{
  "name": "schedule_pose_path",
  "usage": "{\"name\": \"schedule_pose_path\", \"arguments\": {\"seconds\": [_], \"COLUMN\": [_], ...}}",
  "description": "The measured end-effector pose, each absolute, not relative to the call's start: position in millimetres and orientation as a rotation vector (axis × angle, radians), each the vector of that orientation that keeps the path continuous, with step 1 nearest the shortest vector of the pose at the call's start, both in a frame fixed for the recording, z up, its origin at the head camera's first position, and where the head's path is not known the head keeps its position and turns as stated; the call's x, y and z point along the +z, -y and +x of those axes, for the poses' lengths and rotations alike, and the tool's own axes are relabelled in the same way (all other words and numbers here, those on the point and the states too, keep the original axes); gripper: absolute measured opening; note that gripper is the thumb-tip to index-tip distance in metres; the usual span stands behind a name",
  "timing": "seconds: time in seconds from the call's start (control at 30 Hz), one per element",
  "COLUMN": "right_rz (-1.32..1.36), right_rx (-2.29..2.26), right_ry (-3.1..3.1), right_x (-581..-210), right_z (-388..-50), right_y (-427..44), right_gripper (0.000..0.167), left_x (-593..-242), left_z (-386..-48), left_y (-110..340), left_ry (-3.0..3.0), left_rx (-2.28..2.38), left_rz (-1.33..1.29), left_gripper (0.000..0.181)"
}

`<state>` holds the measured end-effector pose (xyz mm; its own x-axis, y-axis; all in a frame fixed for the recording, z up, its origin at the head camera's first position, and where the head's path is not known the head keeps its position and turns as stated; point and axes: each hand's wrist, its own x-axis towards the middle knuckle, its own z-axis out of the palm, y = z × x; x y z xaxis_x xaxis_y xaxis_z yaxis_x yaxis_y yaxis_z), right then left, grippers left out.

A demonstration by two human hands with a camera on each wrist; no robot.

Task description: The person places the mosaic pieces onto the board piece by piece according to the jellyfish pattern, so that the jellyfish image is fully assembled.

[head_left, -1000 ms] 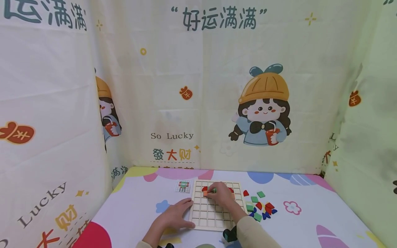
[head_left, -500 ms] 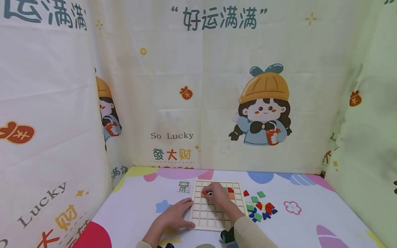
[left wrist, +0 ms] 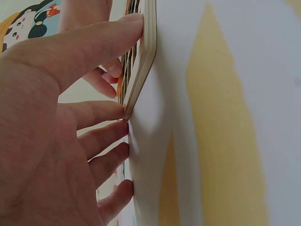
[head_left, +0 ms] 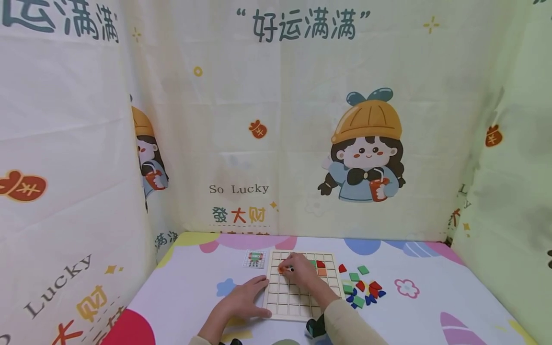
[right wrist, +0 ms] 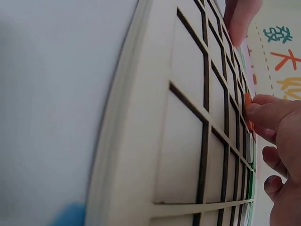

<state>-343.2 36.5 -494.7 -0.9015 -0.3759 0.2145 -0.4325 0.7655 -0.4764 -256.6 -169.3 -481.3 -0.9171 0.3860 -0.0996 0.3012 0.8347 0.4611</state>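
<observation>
A pale wooden grid board [head_left: 289, 317] lies on the table. My left hand [head_left: 243, 298] rests at its left edge, thumb and straight fingers touching the frame; the left wrist view shows this hand [left wrist: 61, 117] against the board's side [left wrist: 149, 42]. Over the upper left cells, my right hand [head_left: 302, 273] pinches an orange piece [head_left: 281, 270]. In the right wrist view, the thumb and a finger of this hand [right wrist: 282, 127] hold the orange piece [right wrist: 248, 101] at the grid. A red piece [head_left: 320, 264] and another orange piece [head_left: 322, 271] sit in cells right of the hand.
Loose green, red and blue pieces [head_left: 359, 302] lie scattered right of the board. A small printed card [head_left: 255, 259] with a figure on a grid lies beyond the left hand. Patterned cloth walls [head_left: 233, 143] stand behind and beside the table.
My right hand has moved left across the board's upper part, uncovering the red and orange pieces on the right. My left hand has stayed at the board's edge.
</observation>
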Motion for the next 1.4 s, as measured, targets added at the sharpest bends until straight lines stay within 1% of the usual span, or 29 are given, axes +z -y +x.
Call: {"name": "schedule_pose_path", "arguments": {"seconds": [0.17,0.4,0.53,0.77,1.0,1.1,1.23,1.4], "right_rz": [0.657,0.645,0.617,0.595,0.49,0.45,0.365,0.205], "right_rx": [0.759,0.801,0.86,0.883,0.874,0.9,0.936,0.9], "right_ry": [2.835,2.843,2.857,2.833,2.805,2.769,2.759,2.822], "right_x": [-494,-493,-489,-484,-488,-490,-494,-493], "right_z": [-341,-341,-342,-341,-340,-339,-338,-338], "right_y": [-37,-40,-50,-72,-100,-117,-140,-165], "right_gripper": [0.009,0.011,0.012,0.018,0.019,0.017,0.017,0.02], "left_x": [-481,-483,-481,-480,-481,-480,-481,-481], "left_z": [-256,-256,-256,-256,-256,-256,-255,-255], "left_y": [168,169,168,168,167,166,166,167], "left_ry": [-2.818,-2.832,-2.829,-2.818,-2.817,-2.822,-2.827,-2.825], "left_rx": [0.669,0.644,0.653,0.676,0.676,0.677,0.668,0.673], "left_rz": [0.532,0.543,0.531,0.509,0.49,0.492,0.493,0.495], "left_gripper": [0.084,0.085,0.085,0.085,0.085,0.085,0.085,0.085]}}
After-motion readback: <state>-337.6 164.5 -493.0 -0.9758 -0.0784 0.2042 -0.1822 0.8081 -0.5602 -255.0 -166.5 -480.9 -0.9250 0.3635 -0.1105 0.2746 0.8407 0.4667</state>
